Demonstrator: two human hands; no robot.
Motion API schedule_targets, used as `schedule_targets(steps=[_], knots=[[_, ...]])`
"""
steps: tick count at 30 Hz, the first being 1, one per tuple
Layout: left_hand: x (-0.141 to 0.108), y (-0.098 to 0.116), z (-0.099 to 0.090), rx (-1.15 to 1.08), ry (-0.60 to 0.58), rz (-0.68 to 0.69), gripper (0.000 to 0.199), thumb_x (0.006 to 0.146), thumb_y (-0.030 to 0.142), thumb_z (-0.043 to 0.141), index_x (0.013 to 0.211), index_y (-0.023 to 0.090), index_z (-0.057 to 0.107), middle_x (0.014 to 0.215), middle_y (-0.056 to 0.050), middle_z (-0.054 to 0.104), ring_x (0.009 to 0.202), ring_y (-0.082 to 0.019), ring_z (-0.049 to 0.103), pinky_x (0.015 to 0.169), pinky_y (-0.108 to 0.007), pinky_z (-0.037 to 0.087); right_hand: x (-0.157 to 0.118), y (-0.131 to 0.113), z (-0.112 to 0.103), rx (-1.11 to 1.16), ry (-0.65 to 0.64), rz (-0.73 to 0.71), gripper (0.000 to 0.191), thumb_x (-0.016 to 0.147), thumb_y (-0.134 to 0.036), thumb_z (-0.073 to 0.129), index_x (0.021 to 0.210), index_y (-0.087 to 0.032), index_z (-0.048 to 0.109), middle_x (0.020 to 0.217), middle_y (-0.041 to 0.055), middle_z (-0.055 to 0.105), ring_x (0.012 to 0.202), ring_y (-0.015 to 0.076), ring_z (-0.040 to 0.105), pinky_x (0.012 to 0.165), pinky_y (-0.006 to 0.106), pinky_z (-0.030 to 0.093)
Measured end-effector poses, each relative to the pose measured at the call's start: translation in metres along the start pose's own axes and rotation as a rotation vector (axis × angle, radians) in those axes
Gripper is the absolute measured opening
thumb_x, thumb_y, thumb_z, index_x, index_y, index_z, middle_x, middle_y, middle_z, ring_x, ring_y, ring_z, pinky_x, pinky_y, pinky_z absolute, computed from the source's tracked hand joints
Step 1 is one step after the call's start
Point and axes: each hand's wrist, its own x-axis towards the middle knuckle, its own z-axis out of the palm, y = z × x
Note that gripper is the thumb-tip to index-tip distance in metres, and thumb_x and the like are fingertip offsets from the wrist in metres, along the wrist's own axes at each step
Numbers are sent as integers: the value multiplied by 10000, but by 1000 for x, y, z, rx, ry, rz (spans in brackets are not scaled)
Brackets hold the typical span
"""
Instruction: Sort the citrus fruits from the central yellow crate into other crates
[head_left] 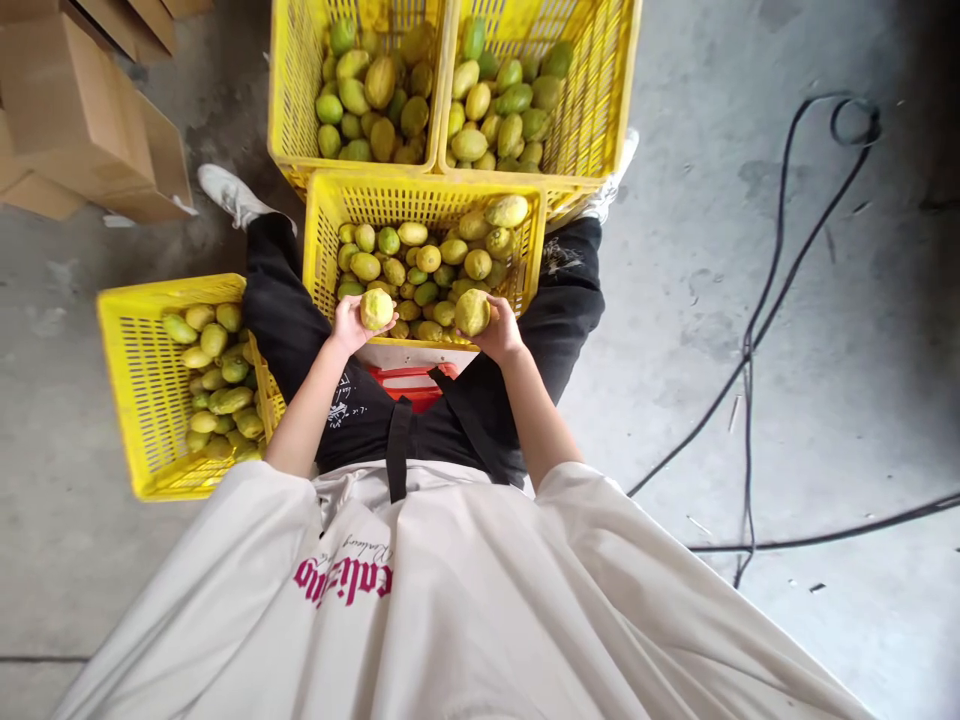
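A yellow-green fruit (376,309) rests in my left hand (351,325), its fingers curled beneath it. My right hand (504,330) grips another, slightly larger yellow-green fruit (472,313) from its right side. Both hands are over the near edge of the middle yellow crate (537,250), which stands between my legs. Many green and yellow fruits (428,259) lie inside that crate. The two held fruits are apart from each other.
Two yellow crates of fruit, one at far left (277,90) and one at far right (630,90), adjoin the middle crate. Another fruit crate (120,390) stands left. Cardboard boxes (82,110) are upper left; black cables (780,290) lie on the right floor.
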Motion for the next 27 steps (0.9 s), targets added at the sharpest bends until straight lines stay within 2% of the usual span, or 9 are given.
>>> schedule_targets(steps=[3, 6, 9, 13, 17, 19, 22, 24, 27], knots=[[2, 2, 1, -29, 3, 10, 388, 1025, 371, 346, 1024, 149, 665, 978, -113, 768, 943, -225, 775, 762, -306, 629, -3, -3, -2, 28, -42, 16, 333, 761, -404, 717, 1039, -265, 598, 962, 32, 750, 1029, 301, 743, 766, 419, 661], [5, 2, 1, -16, 41, 16, 309, 1011, 438, 506, 1037, 175, 666, 829, -52, 726, 705, -172, 747, 575, -224, 569, -8, -4, -5, 10, -56, -15, 328, 767, -379, 761, 1042, -263, 625, 957, 15, 755, 964, 260, 750, 770, 379, 660], [5, 1, 1, -10, 26, 60, 264, 1010, 423, 536, 1026, 195, 668, 774, -20, 697, 611, -145, 713, 479, -199, 517, -10, -1, -7, -16, -51, -16, 312, 799, -399, 771, 1050, -249, 662, 938, 22, 755, 864, 224, 741, 711, 330, 653], [3, 3, 4, -1, -16, 86, 303, 1037, 361, 433, 1031, 175, 673, 802, -27, 710, 632, -148, 717, 503, -207, 532, -6, 0, -7, -32, -30, -19, 350, 773, -362, 795, 1080, -271, 654, 952, 14, 751, 926, 242, 746, 662, 300, 632], [6, 6, 5, -75, -1, 46, 434, 1037, 416, 327, 1109, 152, 664, 902, -98, 750, 809, -219, 758, 648, -294, 613, -6, -5, -7, -29, -88, -1, 358, 791, -472, 722, 1059, -252, 634, 964, 61, 748, 1109, 321, 715, 792, 403, 658], [9, 5, 4, -95, 33, 5, 437, 1040, 400, 325, 1197, 149, 647, 916, -102, 754, 887, -240, 766, 733, -342, 637, -8, -7, -6, -18, -110, -22, 352, 777, -440, 691, 1074, -265, 621, 1015, 47, 748, 1147, 326, 698, 856, 452, 655], [12, 2, 0, -64, 59, -47, 383, 1053, 424, 420, 1219, 149, 628, 890, -87, 748, 829, -228, 770, 739, -334, 638, -8, -7, -4, -47, -77, -27, 352, 752, -340, 679, 1093, -284, 614, 1082, 11, 737, 1147, 289, 692, 875, 424, 656], [13, 0, -2, -43, 54, -46, 310, 1034, 412, 521, 1203, 171, 619, 880, -68, 745, 753, -211, 766, 695, -311, 629, -6, -4, -3, -84, -46, -11, 373, 756, -313, 701, 1118, -287, 615, 1115, 5, 722, 1109, 261, 699, 817, 371, 664], [14, -3, -5, -25, 50, -39, 220, 999, 318, 582, 1190, 211, 607, 849, -32, 739, 663, -191, 748, 606, -274, 597, -4, 2, -5, -145, 22, 34, 402, 772, -348, 753, 1134, -293, 588, 1077, 15, 692, 980, 242, 720, 640, 304, 644]])
